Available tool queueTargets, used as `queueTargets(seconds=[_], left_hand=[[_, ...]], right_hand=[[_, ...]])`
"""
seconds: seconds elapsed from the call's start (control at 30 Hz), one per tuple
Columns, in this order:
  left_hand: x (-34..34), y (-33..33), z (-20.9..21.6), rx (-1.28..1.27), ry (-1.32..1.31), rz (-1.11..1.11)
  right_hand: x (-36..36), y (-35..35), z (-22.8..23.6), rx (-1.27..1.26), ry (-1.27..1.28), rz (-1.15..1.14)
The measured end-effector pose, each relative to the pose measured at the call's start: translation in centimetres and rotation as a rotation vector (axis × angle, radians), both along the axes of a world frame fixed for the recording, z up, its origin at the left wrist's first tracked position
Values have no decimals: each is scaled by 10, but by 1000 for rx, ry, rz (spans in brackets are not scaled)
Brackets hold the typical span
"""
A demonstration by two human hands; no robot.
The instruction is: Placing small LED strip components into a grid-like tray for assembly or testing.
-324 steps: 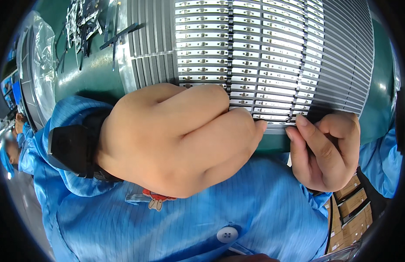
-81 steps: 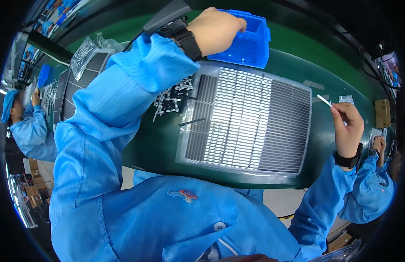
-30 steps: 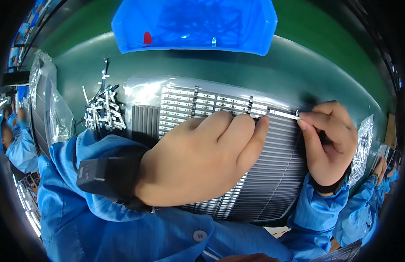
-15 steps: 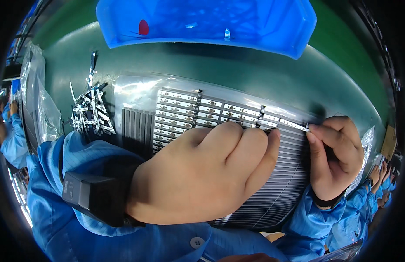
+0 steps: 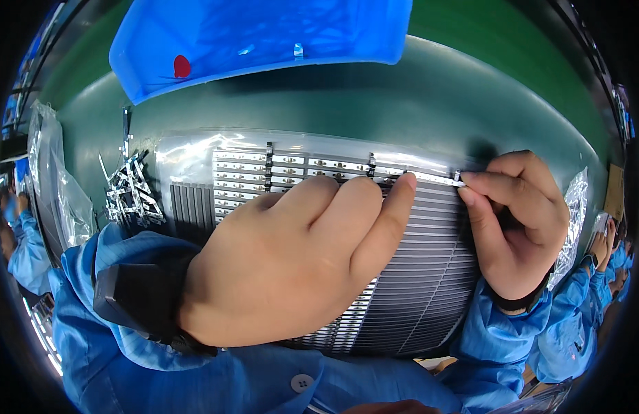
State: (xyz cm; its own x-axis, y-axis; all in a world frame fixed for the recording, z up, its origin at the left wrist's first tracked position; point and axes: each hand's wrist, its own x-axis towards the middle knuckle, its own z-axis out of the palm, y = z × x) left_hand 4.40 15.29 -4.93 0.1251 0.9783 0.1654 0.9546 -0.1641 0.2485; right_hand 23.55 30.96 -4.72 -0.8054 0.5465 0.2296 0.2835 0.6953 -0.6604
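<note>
A panel of dark grey, narrow parallel strips (image 5: pixel 419 276) lies in front of me on a clear plastic sheet (image 5: pixel 188 145). White strips with small metal parts (image 5: pixel 240 167) cover its left side in rows. My left hand (image 5: pixel 285 255) reaches across the panel, fingers curled down, its index fingertip on a thin white strip (image 5: pixel 435 179) along the far edge. The thumb and other fingertips are hidden under the hand. My right hand (image 5: pixel 523 214) pinches the right end of that same strip between thumb and index finger.
A tangled pile of thin white-and-black strips (image 5: pixel 133 193) lies left of the panel. A blue plastic bin (image 5: pixel 264 65) stands at the far side of the green table (image 5: pixel 443 103). Clear plastic bags (image 5: pixel 74 200) lie at the left. Other people in blue sleeves (image 5: pixel 564 345) sit at the right.
The view has shifted, so the bin, panel and pile appear farther left. Both hands stay at the strip on the far edge, the right still pinching its end.
</note>
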Motion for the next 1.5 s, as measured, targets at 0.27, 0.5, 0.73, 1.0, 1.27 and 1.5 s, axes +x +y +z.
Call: queueTargets(seconds=[0.27,0.5,0.73,1.0,1.27,1.5], left_hand=[[-1,1,2,-19,-19,-13],[-4,1,1,-17,-53,-38],[-4,2,2,-20,-47,-40],[-3,1,3,-48,-63,-45],[-3,0,1,-1,-103,-25],[-5,3,6,-110,-37,-31]], right_hand=[[6,1,-1,-69,8,-34],[8,6,0,-65,2,2],[7,6,-1,-64,-2,8],[11,5,-2,-153,-3,-13],[17,16,-1,-114,59,-10],[2,3,4,197,-91,104]])
